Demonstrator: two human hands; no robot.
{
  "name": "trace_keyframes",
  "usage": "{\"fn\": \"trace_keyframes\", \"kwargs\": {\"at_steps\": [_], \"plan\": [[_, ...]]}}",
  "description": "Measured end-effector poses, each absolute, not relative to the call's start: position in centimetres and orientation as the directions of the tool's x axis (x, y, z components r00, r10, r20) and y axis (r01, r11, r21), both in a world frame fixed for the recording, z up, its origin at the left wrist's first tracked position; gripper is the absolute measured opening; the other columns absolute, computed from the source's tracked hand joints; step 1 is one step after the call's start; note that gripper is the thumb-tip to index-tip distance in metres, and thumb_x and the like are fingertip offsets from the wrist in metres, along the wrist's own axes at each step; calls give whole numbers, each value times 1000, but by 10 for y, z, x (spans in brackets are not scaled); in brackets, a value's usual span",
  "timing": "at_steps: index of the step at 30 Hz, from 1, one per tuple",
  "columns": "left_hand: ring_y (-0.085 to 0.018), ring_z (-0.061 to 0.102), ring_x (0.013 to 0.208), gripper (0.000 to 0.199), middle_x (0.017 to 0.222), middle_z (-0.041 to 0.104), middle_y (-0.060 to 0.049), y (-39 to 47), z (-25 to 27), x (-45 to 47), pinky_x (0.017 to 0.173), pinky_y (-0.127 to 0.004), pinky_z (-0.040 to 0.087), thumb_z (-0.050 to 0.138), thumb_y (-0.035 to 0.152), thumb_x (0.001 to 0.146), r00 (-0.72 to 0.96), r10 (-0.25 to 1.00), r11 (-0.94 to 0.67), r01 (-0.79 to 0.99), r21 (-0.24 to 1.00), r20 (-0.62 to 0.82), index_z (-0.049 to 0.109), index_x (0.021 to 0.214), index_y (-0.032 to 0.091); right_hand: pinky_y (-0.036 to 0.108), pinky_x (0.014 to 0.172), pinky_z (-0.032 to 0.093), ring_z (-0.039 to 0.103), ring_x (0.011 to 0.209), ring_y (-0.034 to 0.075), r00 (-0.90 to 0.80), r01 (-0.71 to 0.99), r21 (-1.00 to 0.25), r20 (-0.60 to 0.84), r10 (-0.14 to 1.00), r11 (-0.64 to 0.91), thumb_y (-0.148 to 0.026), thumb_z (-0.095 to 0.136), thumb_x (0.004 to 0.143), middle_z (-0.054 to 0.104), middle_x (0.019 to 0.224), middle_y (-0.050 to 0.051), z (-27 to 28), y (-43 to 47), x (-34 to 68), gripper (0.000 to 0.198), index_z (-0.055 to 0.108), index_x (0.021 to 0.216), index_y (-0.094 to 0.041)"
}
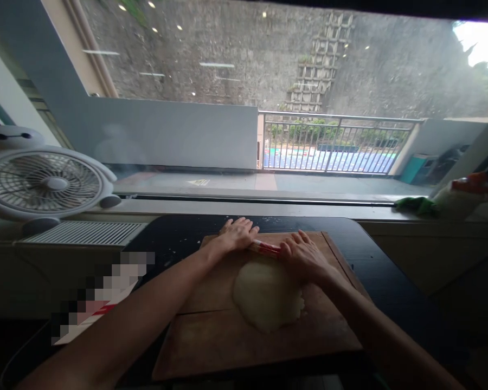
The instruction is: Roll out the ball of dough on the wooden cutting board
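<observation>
A flattened, pale round of dough (266,295) lies on a wooden board (203,344). At its far edge is a rolling pin (265,248) with a red and white pattern on its middle. My left hand (239,233) rests over the pin's left end, fingers curving forward across it. Over the right end lies my right hand (303,254), its fingers bent round the pin. Both hands cover the pin's ends, so only its middle shows. The dough's right edge looks uneven.
The board lies on a black table (384,271) with white specks at its far left. A white fan (55,184) stands left, by the window. On the right sill are a green cloth (417,206) and a container with a red top (469,187). A blurred-out patch covers the table's left side.
</observation>
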State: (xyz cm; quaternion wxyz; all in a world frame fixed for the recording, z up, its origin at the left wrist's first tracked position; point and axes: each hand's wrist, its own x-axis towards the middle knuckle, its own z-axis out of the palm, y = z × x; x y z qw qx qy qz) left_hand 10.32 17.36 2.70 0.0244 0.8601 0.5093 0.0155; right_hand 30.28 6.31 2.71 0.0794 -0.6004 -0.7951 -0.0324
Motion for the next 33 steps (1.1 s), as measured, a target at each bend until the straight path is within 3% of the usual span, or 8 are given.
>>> {"fn": "trace_keyframes", "kwargs": {"at_steps": [5, 11, 14, 19, 26, 29, 33], "plan": [[-22, 27, 135, 58, 143, 38, -10, 146, 17, 69, 109, -45, 20, 15, 48, 94, 615, 782, -621, 782, 45, 98, 40, 134, 16, 40, 106, 26, 22, 135, 26, -232, 952, -160, 178, 956, 261, -41, 25, 95, 45, 134, 14, 29, 22, 285, 49, 44, 128, -12], [-23, 32, 132, 51, 138, 45, -9, 169, 21, 96, 107, -50, 20, 20, 45, 93, 492, 864, -499, 864, 62, 105, 49, 126, 19, 48, 101, 28, 24, 134, 30, -103, 974, -196, 72, 992, 115, -45, 17, 95, 47, 132, 11, 30, 64, 289, 49, 55, 113, -19], [-23, 35, 130, 48, 133, 50, -7, 163, 21, 94, 106, -49, 22, 22, 44, 94, 524, 837, -537, 841, 57, 155, 54, 121, 20, 46, 104, 24, 21, 135, 28, -138, 969, -185, 130, 982, 161, -46, 20, 95, 45, 135, 12, 27, 55, 288, 50, 51, 120, -17], [-21, 37, 129, 49, 132, 52, -4, 126, 14, 54, 107, -44, 24, 21, 46, 94, 618, 755, -645, 760, 77, 221, 50, 127, 24, 44, 108, 16, 19, 136, 25, -247, 938, -189, 224, 943, 290, -48, 25, 93, 37, 142, 7, 25, 26, 281, 51, 35, 136, -22], [-22, 41, 127, 47, 127, 57, -5, 141, 16, 65, 105, -47, 29, 23, 43, 94, 474, 850, -495, 868, 39, 230, 58, 117, 22, 49, 98, 28, 24, 133, 31, -84, 975, -203, 28, 996, 88, -49, 14, 94, 51, 128, 11, 32, 90, 274, 55, 57, 115, -21], [-22, 43, 125, 45, 127, 57, -7, 116, 14, 58, 105, -45, 31, 27, 42, 94, 529, 791, -558, 830, 9, 309, 56, 121, 20, 47, 103, 23, 21, 135, 29, -147, 970, -177, 118, 982, 166, -49, 16, 94, 46, 134, 13, 26, 70, 275, 56, 49, 126, -17], [-23, 37, 130, 48, 137, 46, -10, 71, 10, 42, 108, -44, 27, 33, 38, 93, 623, 681, -653, 755, -66, 386, 43, 134, 15, 42, 107, 18, 22, 135, 26, -241, 953, -134, 209, 948, 272, -48, 19, 94, 33, 143, 16, 21, 41, 282, 59, 37, 135, -10]]}}
